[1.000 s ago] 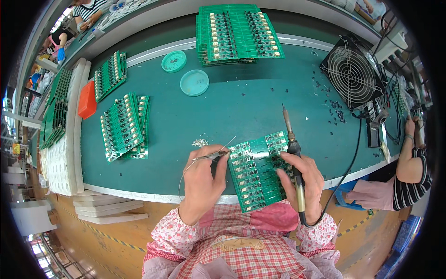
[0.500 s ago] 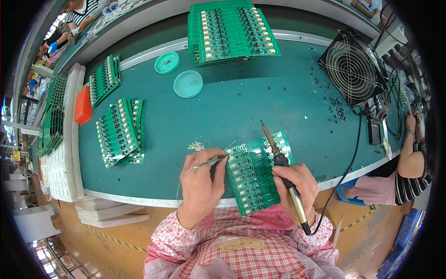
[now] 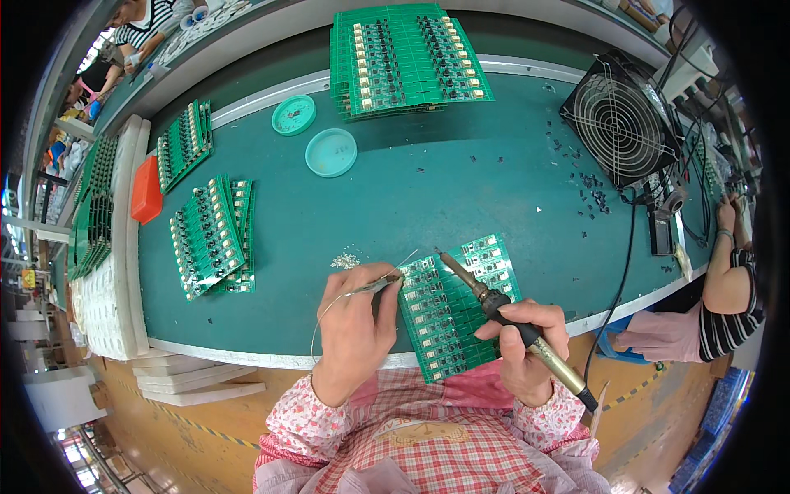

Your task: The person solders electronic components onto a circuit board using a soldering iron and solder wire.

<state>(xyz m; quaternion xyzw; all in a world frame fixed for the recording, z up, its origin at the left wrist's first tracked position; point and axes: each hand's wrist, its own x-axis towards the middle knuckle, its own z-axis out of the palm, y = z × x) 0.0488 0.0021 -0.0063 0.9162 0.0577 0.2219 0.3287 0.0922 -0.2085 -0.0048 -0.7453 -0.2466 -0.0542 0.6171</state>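
My right hand (image 3: 531, 342) is closed round a soldering iron (image 3: 543, 346), whose tip points up and left above the board's far edge. Below the iron lies a green circuit board (image 3: 457, 321) with rows of small white and black parts, at the table's near edge. Thumb and fingers of my left hand (image 3: 355, 317) pinch a length of thin silvery solder wire (image 3: 325, 311) at the board's left edge; the wire loops back past the wrist. A slim metal piece also shows between those fingers, its kind unclear. Just beyond the left hand sits a little heap of small pale parts (image 3: 346, 260).
Stacked circuit boards stand at the back (image 3: 411, 66) and left (image 3: 210, 239). Two round turquoise lids (image 3: 332, 152) and a red box (image 3: 146, 191) lie farther off. A fan (image 3: 617, 123) stands at right near scattered black bits (image 3: 592, 193). A co-worker's arm (image 3: 724, 255) shows far right.
The soldering iron has swung leftward, its tip now nearer the left hand's wire and its handle slanting lower right. My right-hand grip has turned with it. The left hand stays almost still.
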